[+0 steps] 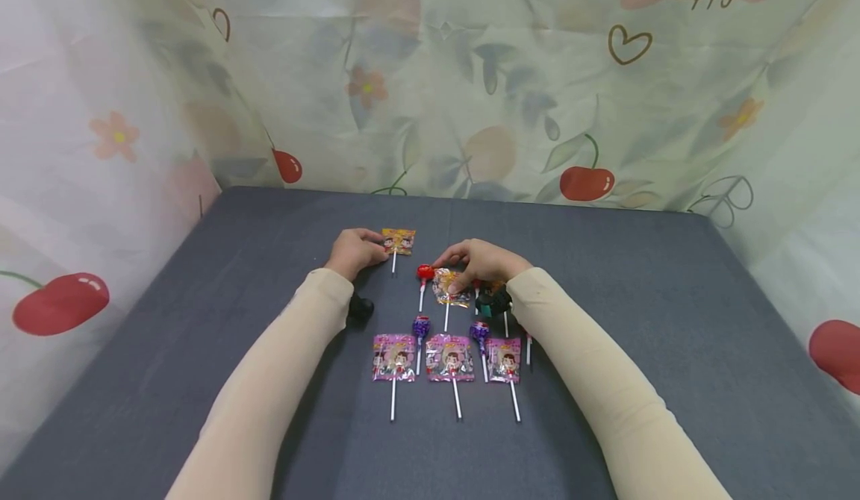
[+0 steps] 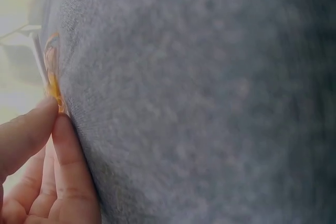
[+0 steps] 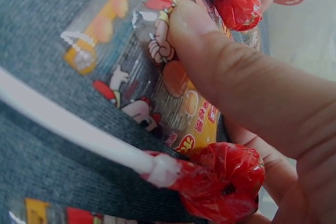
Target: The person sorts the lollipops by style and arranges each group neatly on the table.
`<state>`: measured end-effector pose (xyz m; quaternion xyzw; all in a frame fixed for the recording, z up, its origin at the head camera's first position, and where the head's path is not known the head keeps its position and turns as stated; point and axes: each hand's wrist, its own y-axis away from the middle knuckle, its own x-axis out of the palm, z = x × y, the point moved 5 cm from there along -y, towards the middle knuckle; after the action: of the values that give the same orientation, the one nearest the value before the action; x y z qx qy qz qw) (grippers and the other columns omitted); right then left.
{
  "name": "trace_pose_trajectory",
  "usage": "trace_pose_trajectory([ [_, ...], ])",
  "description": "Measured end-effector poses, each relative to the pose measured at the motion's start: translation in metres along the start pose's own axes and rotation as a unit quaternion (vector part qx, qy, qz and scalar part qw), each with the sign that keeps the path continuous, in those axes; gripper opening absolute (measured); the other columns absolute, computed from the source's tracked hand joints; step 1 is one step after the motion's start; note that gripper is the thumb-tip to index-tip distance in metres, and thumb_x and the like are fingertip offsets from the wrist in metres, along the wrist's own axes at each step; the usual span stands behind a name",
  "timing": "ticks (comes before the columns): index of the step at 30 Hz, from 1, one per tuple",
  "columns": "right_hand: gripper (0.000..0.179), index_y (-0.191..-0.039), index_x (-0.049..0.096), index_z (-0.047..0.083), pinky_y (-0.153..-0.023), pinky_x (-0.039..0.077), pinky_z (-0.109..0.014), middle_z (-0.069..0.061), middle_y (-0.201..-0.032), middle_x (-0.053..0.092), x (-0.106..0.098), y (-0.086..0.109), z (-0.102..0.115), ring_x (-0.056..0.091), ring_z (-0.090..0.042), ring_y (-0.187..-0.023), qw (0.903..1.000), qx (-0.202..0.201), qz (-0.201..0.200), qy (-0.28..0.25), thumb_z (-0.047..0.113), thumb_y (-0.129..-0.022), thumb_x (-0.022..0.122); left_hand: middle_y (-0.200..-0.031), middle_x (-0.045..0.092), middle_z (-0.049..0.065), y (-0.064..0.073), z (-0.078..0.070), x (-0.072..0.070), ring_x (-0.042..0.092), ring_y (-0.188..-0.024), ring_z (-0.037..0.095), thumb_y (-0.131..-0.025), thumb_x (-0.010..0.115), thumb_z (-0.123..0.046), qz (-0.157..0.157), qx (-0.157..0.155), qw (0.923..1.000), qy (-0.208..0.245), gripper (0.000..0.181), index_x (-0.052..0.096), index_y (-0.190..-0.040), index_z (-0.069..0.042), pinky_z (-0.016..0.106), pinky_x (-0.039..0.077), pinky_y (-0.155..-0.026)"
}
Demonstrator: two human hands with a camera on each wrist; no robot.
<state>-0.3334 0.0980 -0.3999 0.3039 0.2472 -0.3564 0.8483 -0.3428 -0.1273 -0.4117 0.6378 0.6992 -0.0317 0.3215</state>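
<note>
At the far end of the group, my left hand (image 1: pixel 357 252) pinches the left edge of a lollipop in a flat yellow wrapper (image 1: pixel 399 242) between thumb and forefinger. Its white stick points toward me in the head view. To the right, my right hand (image 1: pixel 487 261) has its thumb on the clear and yellow wrapper of another flat lollipop (image 3: pixel 178 77), with curled fingers at the far edge. A round red lollipop (image 1: pixel 425 272) lies just left of that wrapper. Another red lollipop (image 3: pixel 226 179) is close under the right hand. My right hand and wrist partly cover more lollipops.
Nearer me lie three pink-wrapped flat lollipops (image 1: pixel 450 358) in a row. Two round purple lollipops (image 1: pixel 421 327) sit between them. Everything rests on a dark grey cloth-covered table (image 1: pixel 605 410). A patterned curtain (image 1: pixel 443 112) hangs along the back and sides.
</note>
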Motion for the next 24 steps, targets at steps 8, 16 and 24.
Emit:
trace_pose_trajectory([
  [8, 0.049, -0.126, 0.065, 0.017, -0.106, 0.039, -0.047, -0.011, -0.141, 0.051, 0.000, -0.002, 0.001, 0.042, -0.035, -0.133, 0.9999, -0.003, -0.001, 0.014, 0.014, -0.080, 0.079, -0.118, 0.067, 0.011, -0.007, 0.004, -0.003, 0.058, -0.100, 0.018, -0.082, 0.076, -0.003, 0.007, -0.003, 1.0000, -0.006, 0.044, 0.065, -0.124, -0.011, 0.032, 0.047, -0.088],
  [16, 0.047, -0.125, 0.064, 0.012, -0.063, 0.038, -0.030, -0.010, -0.098, 0.055, 0.002, 0.001, -0.001, 0.044, -0.021, -0.077, 0.9989, -0.016, 0.005, -0.045, 0.007, -0.081, 0.077, -0.114, 0.069, 0.012, -0.011, 0.002, 0.000, 0.060, -0.093, 0.015, -0.082, 0.076, -0.003, 0.025, 0.001, 0.9995, -0.021, 0.044, 0.064, -0.124, -0.010, 0.025, 0.047, -0.075],
  [24, 0.045, -0.122, 0.065, 0.012, -0.064, 0.040, -0.029, -0.010, -0.095, 0.055, -0.001, 0.001, 0.001, 0.046, -0.019, -0.076, 0.9985, -0.031, -0.018, -0.042, 0.005, -0.080, 0.078, -0.113, 0.070, 0.011, -0.013, 0.000, 0.002, 0.062, -0.088, 0.014, -0.081, 0.075, 0.001, 0.017, -0.004, 0.9997, -0.017, 0.042, 0.064, -0.121, -0.008, 0.023, 0.047, -0.069],
])
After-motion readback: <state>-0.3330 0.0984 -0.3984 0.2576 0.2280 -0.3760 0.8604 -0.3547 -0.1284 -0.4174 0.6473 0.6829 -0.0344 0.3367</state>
